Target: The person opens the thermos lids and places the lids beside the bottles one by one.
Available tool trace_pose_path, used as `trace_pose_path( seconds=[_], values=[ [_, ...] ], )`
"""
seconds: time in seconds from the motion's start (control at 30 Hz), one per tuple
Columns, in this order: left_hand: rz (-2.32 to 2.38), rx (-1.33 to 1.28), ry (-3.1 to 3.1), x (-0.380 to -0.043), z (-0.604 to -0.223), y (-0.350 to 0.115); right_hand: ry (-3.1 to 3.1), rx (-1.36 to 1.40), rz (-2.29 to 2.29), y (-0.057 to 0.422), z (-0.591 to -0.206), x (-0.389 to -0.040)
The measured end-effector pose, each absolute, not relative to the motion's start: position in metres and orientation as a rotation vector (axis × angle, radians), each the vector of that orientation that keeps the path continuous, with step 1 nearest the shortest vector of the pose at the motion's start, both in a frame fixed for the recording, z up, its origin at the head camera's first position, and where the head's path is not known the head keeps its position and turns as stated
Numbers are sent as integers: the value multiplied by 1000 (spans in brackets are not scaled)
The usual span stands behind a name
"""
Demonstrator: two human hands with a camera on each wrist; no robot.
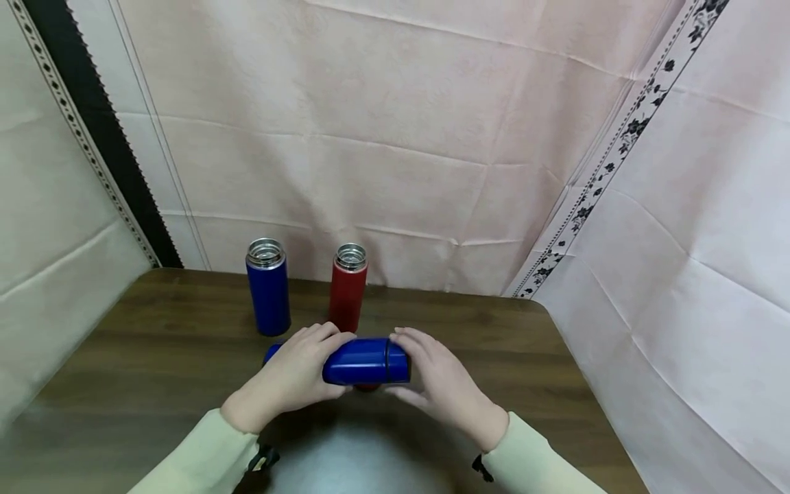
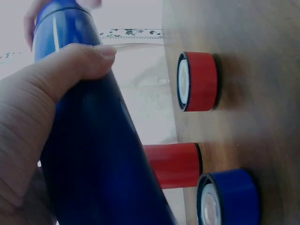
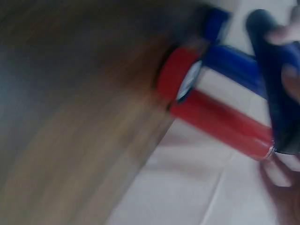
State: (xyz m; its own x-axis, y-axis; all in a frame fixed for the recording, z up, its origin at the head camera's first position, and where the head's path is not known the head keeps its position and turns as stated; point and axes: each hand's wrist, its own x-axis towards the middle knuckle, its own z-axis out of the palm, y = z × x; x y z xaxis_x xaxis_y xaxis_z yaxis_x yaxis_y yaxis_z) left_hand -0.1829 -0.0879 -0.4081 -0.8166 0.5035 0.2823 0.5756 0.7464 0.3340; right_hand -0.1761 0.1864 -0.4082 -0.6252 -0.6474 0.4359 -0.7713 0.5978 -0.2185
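Observation:
My left hand (image 1: 302, 374) grips a blue vacuum flask (image 1: 358, 362), held level above the table, its thumb across the body in the left wrist view. At the flask's right end is its blue cap (image 1: 398, 361), marked off by a dark seam. The fingers of my right hand (image 1: 441, 384) curve round that cap. Behind, a blue flask (image 1: 269, 291) and a red flask (image 1: 347, 295) stand upright without caps, steel mouths showing. A red cap (image 2: 199, 82) and another blue cap (image 2: 234, 197) rest on the table. The right wrist view is blurred.
The brown wooden table (image 1: 154, 363) is bounded by pale cloth behind (image 1: 370, 137), on the left (image 1: 55, 219) and on the right (image 1: 691, 274). The two upright flasks stand near the table's back edge.

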Motion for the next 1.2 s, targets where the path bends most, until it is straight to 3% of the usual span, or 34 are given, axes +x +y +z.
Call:
trace_pose_path(
  seconds=[0.2,0.37,0.73,1.2],
  values=[
    [-559,-866,-2709,-183,-411,-90,-2876,662,1624,181,-401,-172],
    [-509,-880,-2657,-185,-409,-91,-2864,540,1901,178,-398,-174],
    [-562,-910,-2689,-184,-408,-92,-2902,596,1625,181,-399,-172],
    [-552,-894,-2724,-188,-410,-95,-2744,978,992,181,-401,-169]
  ],
)
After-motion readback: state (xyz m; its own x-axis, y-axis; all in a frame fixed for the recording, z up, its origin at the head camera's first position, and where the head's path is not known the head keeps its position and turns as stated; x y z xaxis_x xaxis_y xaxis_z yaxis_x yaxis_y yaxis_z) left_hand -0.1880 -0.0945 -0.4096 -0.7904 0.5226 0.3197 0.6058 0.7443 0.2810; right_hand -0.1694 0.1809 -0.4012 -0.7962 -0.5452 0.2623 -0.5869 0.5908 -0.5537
